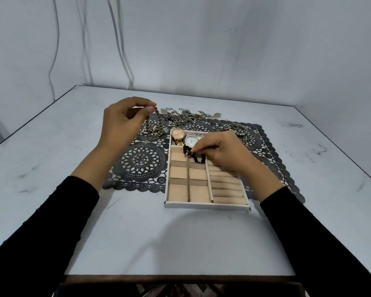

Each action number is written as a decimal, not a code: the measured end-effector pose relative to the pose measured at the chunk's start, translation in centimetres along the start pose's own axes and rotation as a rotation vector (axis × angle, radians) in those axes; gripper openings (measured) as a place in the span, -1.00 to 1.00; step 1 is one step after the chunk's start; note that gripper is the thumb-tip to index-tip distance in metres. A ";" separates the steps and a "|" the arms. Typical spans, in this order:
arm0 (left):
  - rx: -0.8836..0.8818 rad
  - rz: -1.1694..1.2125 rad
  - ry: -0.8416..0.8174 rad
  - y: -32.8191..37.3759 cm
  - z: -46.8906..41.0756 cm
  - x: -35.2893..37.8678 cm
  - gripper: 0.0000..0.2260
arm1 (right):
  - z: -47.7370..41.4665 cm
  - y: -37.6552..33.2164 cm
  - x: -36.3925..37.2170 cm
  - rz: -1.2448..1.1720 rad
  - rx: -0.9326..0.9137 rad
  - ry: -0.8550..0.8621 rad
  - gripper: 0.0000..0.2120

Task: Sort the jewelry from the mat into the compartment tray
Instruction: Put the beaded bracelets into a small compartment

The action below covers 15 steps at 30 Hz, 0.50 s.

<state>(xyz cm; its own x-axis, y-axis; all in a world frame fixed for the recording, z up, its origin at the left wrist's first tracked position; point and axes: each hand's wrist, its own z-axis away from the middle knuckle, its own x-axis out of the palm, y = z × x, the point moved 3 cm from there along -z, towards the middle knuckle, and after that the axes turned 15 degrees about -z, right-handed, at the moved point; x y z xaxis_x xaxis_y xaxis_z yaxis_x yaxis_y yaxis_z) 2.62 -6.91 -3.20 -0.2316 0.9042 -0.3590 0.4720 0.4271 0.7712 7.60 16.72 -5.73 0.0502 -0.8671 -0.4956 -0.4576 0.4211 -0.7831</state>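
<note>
My left hand (122, 123) pinches a chain (158, 119) between thumb and forefinger and holds its top end up over the far left of the mat (141, 161). The rest of the chain hangs down to a bundle lying on the mat. My right hand (223, 152) is curled round a string of black beads (194, 156), pinching it low over the far small squares of the tray (206, 205), mostly the right one. I can't tell whether the beads touch the lining.

Two watches (178, 136) lie in the tray's far slot, and the other squares and the ring rolls on the right look bare. More chains (184, 115) are heaped along the mat's far edge, and rings (242, 130) lie at its far right.

I judge I'm placing the beads, early in the sort. Next I need to gather the string so no end hangs over a divider, then let go. The chain needs lifting slowly, in case it's tangled.
</note>
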 end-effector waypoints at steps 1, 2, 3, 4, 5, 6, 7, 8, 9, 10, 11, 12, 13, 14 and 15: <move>0.000 -0.004 -0.002 0.0 0.0 0.0 -0.93 | 0.0 0.1 -0.1 -0.001 0.003 0.004 -0.83; 0.001 -0.005 -0.002 0.0 0.0 0.0 -0.93 | -0.1 0.1 -0.1 0.004 0.003 0.005 -0.83; 0.002 -0.005 -0.002 0.0 0.0 0.0 -0.93 | -0.2 0.2 -0.2 0.010 0.006 0.002 -0.84; 0.003 -0.005 -0.004 0.0 0.0 0.0 -0.93 | -0.2 0.2 -0.2 0.014 0.014 -0.001 -0.84; 0.005 -0.006 -0.006 0.0 0.0 0.0 -0.92 | -0.2 0.2 -0.2 0.019 0.025 -0.003 -0.84; 0.007 -0.008 -0.008 -0.1 0.0 -0.1 -0.92 | -0.2 0.2 -0.2 0.027 0.037 -0.006 -0.83; 0.007 -0.009 -0.009 -0.1 0.0 -0.1 -0.91 | -0.3 0.1 -0.2 0.034 0.050 -0.011 -0.83; 0.008 -0.009 -0.009 -0.1 0.0 -0.1 -0.90 | -0.3 0.1 -0.2 0.042 0.062 -0.021 -0.84; 0.006 -0.008 -0.008 -0.1 0.0 -0.1 -0.90 | -0.3 0.0 -0.3 0.051 0.073 -0.037 -0.84; 0.004 -0.005 -0.008 -0.1 0.0 -0.1 -0.91 | -0.3 -0.1 -0.3 0.064 0.080 -0.054 -0.85; 0.003 -0.003 -0.008 0.0 0.0 -0.1 -0.91 | -0.4 -0.1 -0.4 0.078 0.089 -0.070 -0.84; 0.005 -0.003 -0.008 0.0 0.0 -0.1 -0.90 | -0.5 -0.1 -0.5 0.091 0.103 -0.089 -0.83; 0.010 -0.006 -0.010 0.0 0.0 -0.1 -0.89 | -0.5 -0.1 -0.6 0.103 0.119 -0.110 -0.82; 0.015 -0.010 -0.011 0.0 0.0 -0.2 -0.88 | -0.5 -0.2 -0.7 0.117 0.137 -0.135 -0.81; 0.018 -0.014 -0.012 0.0 -0.1 -0.2 -0.87 | -0.5 -0.2 -0.8 0.128 0.154 -0.160 -0.79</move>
<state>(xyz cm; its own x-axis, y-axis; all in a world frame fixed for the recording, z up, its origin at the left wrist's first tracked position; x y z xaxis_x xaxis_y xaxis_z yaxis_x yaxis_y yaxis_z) 2.60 -7.05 -3.10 -0.2276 0.8981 -0.3762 0.4841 0.4396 0.7566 7.22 17.18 -4.98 0.1462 -0.7563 -0.6377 -0.3294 0.5706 -0.7522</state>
